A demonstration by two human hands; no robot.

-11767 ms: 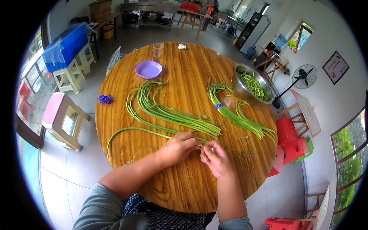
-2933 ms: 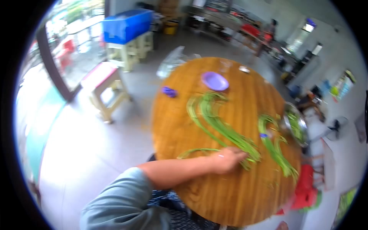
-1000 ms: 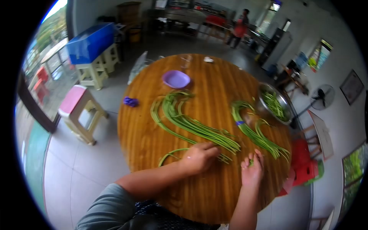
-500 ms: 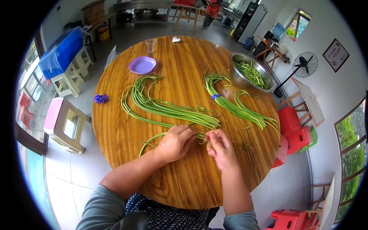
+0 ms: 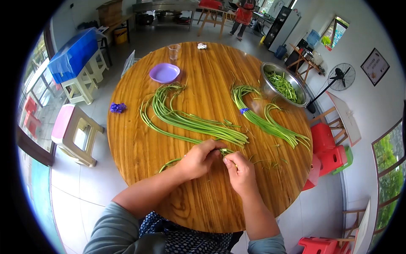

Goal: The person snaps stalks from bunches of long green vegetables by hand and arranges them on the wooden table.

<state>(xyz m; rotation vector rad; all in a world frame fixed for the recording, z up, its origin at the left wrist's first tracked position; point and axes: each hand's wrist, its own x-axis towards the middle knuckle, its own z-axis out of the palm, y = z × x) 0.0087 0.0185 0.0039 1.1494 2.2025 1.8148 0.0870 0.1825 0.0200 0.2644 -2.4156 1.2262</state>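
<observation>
My left hand (image 5: 198, 160) is closed around green garlic scapes (image 5: 224, 151) near the front of the table, its fingers curled. Close beside it, my right hand (image 5: 240, 172) pinches the same scapes at their cut ends. A curved scape tail comes out to the left of my left wrist. Just beyond my hands lies a loose pile of long garlic scapes (image 5: 186, 122), curled at the far left end. To the right rests another bunch (image 5: 266, 122), tied with a blue band (image 5: 244, 111). Small trimmings (image 5: 277, 163) are scattered right of my right hand.
On the round wooden table (image 5: 139, 165) stand a metal bowl (image 5: 305, 99) of cut green pieces, a purple plate (image 5: 165, 73), a clear cup (image 5: 174, 51) and a crumpled purple wad (image 5: 118, 108). Stools (image 5: 76, 131) surround the table. A person (image 5: 244, 17) in red stands at the back.
My right hand has turned and drawn closer to my left, now pinching at the scape ends. The view has shifted slightly, so the table appears a little further right.
</observation>
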